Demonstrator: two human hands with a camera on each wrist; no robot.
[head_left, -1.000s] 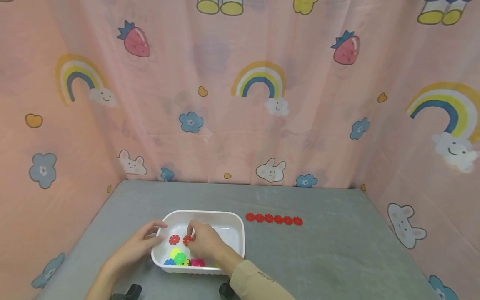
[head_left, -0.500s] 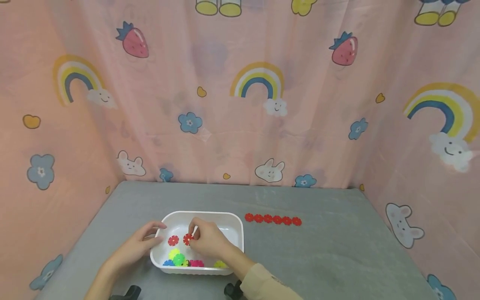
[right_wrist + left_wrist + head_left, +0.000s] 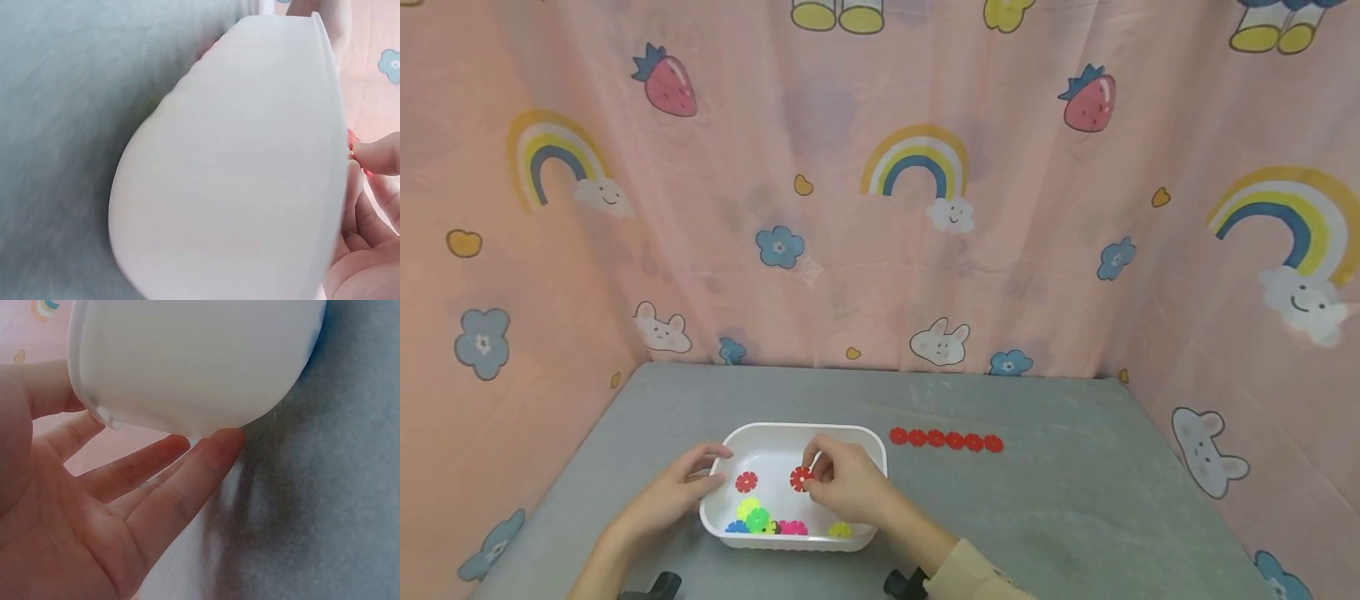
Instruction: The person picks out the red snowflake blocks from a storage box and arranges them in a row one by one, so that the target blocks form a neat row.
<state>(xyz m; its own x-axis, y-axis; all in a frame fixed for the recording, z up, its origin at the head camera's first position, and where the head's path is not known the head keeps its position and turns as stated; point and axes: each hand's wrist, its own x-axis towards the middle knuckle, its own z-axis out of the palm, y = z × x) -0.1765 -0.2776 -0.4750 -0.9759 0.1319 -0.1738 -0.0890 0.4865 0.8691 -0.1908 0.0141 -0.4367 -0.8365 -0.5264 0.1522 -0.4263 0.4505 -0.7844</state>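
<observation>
My right hand pinches a red snowflake disc between thumb and fingertips, over the white tray. In the right wrist view, the disc shows just beyond the tray's rim. My left hand holds the tray's left end. In the left wrist view, its thumb reaches over the rim and other fingertips lie along the outer wall. Another red disc lies inside the tray at the left. Green, pink, yellow and blue discs lie along its near side.
Several red discs form a straight row on the grey table, right of the tray. A pink patterned curtain rises behind the table and along both sides. Black wrist mounts show near the bottom edge.
My right hand has moved a little to the right with the red disc, away from the other red one. The yellow disc near the tray's front has come into sight. My left hand stays put.
</observation>
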